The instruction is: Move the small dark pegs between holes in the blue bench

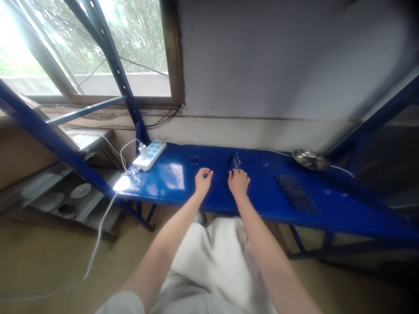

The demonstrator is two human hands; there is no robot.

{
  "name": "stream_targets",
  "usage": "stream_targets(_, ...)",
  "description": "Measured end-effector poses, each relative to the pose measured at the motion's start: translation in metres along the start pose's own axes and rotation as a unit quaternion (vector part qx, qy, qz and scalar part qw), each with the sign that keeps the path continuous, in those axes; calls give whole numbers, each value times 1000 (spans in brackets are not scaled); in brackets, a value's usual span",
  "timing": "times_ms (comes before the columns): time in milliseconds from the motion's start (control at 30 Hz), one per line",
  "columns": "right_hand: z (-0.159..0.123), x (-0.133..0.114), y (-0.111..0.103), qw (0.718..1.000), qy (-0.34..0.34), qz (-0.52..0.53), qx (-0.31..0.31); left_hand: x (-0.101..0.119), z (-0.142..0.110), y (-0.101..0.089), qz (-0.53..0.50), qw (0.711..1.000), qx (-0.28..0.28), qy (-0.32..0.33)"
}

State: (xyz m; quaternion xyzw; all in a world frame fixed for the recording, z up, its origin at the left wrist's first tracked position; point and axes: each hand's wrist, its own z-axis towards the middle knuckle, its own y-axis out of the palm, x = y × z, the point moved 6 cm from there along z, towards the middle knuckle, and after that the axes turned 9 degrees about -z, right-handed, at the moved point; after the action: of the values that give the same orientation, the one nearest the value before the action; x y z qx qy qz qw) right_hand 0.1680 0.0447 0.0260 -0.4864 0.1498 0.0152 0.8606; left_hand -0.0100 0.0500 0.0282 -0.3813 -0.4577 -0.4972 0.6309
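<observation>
My left hand (203,180) is closed in a pinch above the blue table (258,192), holding a small dark thin piece (214,170) whose tip sticks out past the fingers. Its exact kind is too small to make out. To its right, my right hand (239,181) rests low over the table with its fingers curled down; anything under the fingertips is hidden. Just beyond that hand lies a cluster of small clear pieces (237,160), beside a slim black object (230,160). Two small dark cylinders (194,160) stand or lie behind my left hand.
A white power strip (151,155) with a plugged-in adapter and cables sits at the table's left end. At the back right is a shiny metal dish (310,159). A blurred-out dark patch (296,194) lies nearer. Blue rack posts (114,65) rise at the left.
</observation>
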Motion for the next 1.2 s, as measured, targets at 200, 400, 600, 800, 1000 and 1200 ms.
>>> stream_targets(200,-5,-15,-18,988,-97,119,29,-1,-4,-7,-16,1000,24,0)
stream_targets(400,-10,-24,-16,976,-136,169,24,2,-4,-8,-20,1000,19,12)
stream_targets(600,-12,-32,-16,971,-161,175,-11,2,-4,-6,-22,1000,11,15)
stream_targets(800,-14,-32,-15,970,-166,179,-15,0,-4,-7,-15,1000,11,11)
stream_targets(1000,-13,-29,-6,972,-154,177,-22,-1,-5,-3,-34,999,-18,2)
stream_targets(1200,-12,-25,-7,961,-159,226,26,-1,-4,3,-16,998,-58,-4)
